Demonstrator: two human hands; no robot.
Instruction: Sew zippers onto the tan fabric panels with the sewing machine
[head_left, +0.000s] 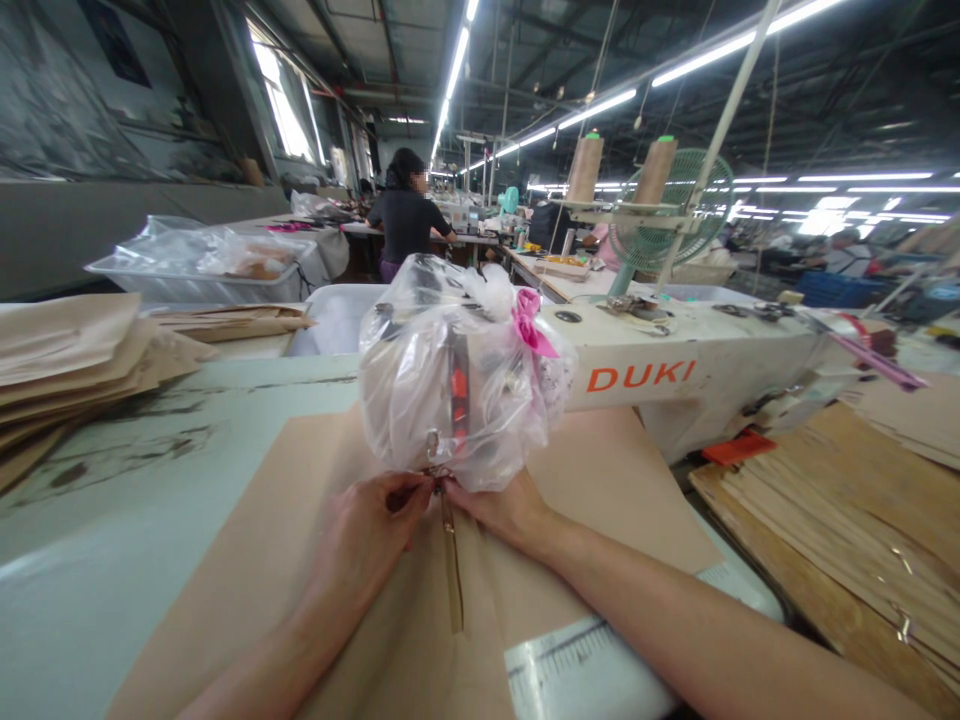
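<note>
A large tan fabric piece (592, 500) lies under the head of a sewing machine (720, 365) marked DUKI. Close to the needle area, my left hand (382, 520) is closed, thumb and forefinger pinching at the fabric. My right hand (502, 505) comes in from the other side, its fingertips meeting the left ones and pressed closed on the same spot; part of it is behind plastic. Toward me from the fingers runs a narrow slit with a gold-brown strip (454, 575). A clear plastic bag (480, 390) with a pink tie covers the machine head and hides the needle.
Tan pieces are stacked (67, 370) at left; more lie on a wooden board (825, 530) at right. Behind stand a plastic-filled bin (210, 265), two thread cones (585, 170) and a green fan (671, 215). A person in black (409, 220) works farther back.
</note>
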